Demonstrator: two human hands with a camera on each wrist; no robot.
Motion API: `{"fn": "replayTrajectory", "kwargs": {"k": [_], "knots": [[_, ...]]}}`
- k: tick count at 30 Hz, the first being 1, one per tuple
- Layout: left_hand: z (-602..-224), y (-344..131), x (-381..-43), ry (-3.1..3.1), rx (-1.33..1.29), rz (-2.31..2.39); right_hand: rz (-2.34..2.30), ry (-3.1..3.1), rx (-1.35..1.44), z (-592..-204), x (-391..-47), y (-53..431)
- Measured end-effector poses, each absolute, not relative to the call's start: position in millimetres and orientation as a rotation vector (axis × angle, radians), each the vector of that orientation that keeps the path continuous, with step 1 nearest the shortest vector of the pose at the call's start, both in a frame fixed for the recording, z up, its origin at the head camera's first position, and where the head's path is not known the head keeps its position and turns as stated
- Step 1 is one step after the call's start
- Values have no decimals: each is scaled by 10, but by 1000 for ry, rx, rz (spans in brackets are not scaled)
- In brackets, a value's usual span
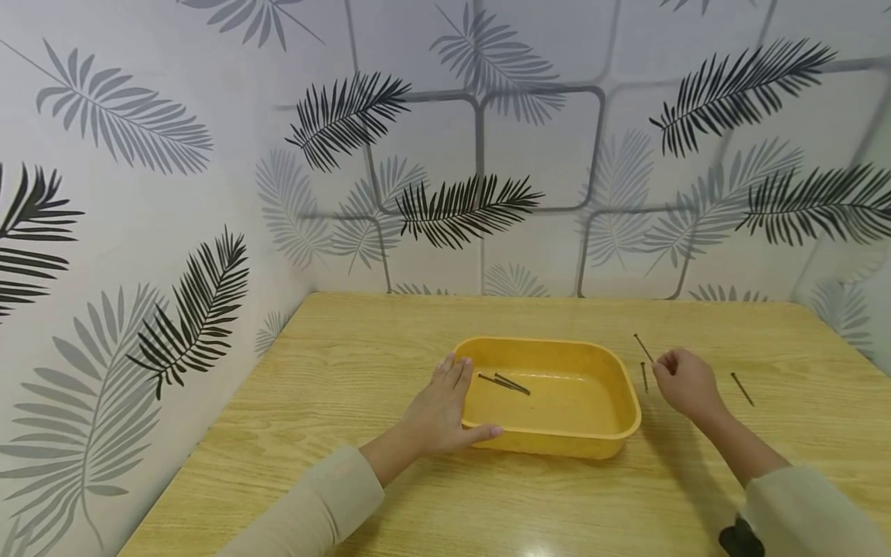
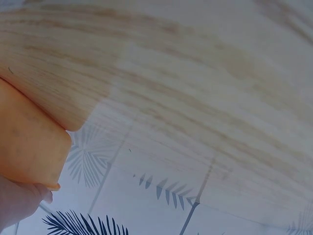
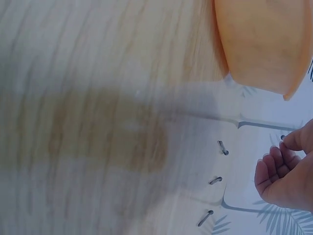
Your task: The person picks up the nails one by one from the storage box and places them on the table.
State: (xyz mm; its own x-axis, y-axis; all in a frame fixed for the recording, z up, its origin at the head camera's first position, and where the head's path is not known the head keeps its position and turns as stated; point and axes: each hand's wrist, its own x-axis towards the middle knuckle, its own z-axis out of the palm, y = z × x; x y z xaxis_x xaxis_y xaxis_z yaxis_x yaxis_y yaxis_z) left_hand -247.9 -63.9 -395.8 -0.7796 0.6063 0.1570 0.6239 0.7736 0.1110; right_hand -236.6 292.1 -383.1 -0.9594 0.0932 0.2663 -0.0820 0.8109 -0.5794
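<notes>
A yellow plastic tray (image 1: 557, 442) stands on the wooden table. My left hand (image 1: 445, 410) rests on its left end, fingers extended along the left rim and thumb across the near rim. Several thin dark nails (image 1: 513, 384) lie inside the tray. Just right of the tray, my right hand (image 1: 687, 383) pinches a nail (image 1: 643, 347) between thumb and fingertips, its head pointing up and away. Beside that hand another nail (image 1: 643, 377) is on the table, and one more nail (image 1: 742, 389) lies farther right. The right wrist view shows a middle nail (image 3: 215, 181) too.
Light wood grain covers the table (image 1: 334, 371). A wall (image 1: 431, 263) with a feather-leaf pattern rises behind it, and a similar one is on the left. A small black object (image 1: 741, 537) is at the right sleeve.
</notes>
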Motion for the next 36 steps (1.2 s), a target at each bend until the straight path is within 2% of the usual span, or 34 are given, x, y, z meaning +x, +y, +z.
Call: {"fn": "replayTrajectory", "kwargs": {"k": [36], "knots": [[-3960, -634, -2471, -2845, -995, -239, 839, -2780, -44, -4042, -2104, 2979]]}}
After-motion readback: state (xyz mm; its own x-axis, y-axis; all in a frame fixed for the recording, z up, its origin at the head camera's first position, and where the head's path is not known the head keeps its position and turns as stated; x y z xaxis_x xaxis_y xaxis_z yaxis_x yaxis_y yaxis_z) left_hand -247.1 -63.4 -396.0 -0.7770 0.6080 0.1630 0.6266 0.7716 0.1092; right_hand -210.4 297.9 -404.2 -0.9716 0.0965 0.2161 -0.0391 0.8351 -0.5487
